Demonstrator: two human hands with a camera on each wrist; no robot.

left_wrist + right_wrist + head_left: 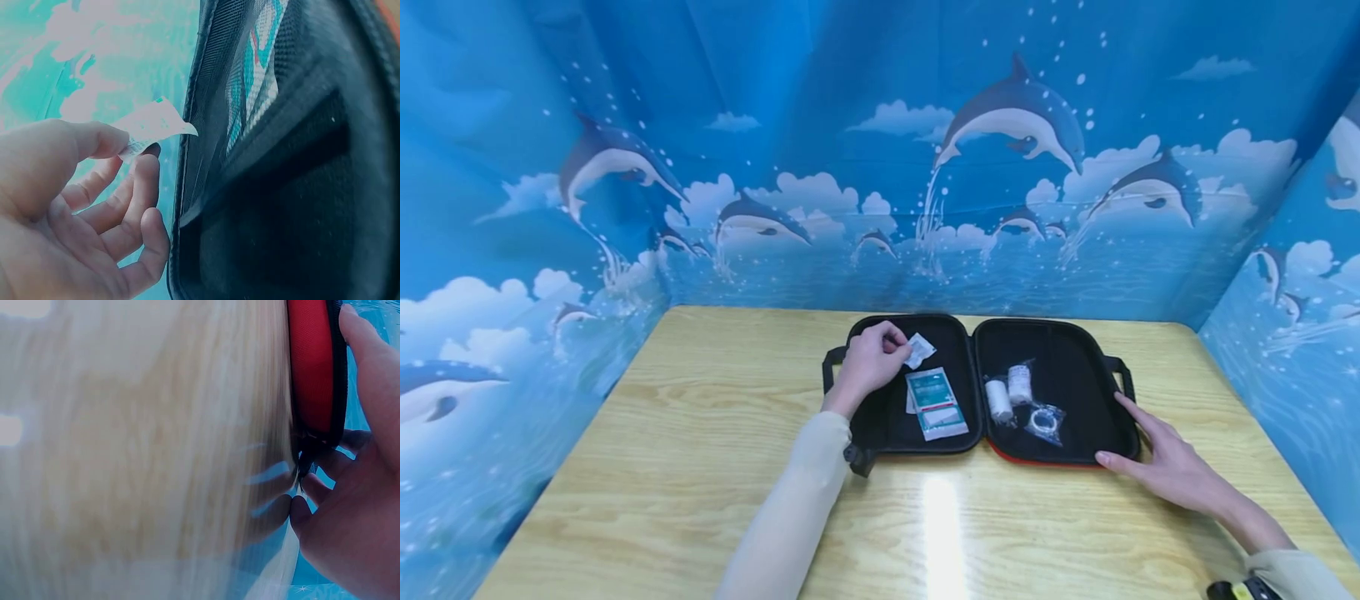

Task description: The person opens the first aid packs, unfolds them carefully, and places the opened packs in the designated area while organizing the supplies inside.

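A black-lined zip case (1071, 358) lies unfolded on the table, its two halves side by side. Over the left half, my left hand (874, 357) pinches a small white packet (153, 123) between thumb and fingertips. Below that hand, a green and white packet (937, 404) lies in the same half. In the right half are two white wrapped rolls (998, 402) and a clear bag with a white ring-shaped roll (1045, 422). My right hand (1172, 467) rests at the case's front right corner, fingers spread along the rim; its red outer side (311, 362) shows in the right wrist view.
The case has a black handle (1122, 377) on its right side and another at the left. A wooden table (700, 433) carries it. Behind and beside the table hangs a blue dolphin-print curtain (820, 100).
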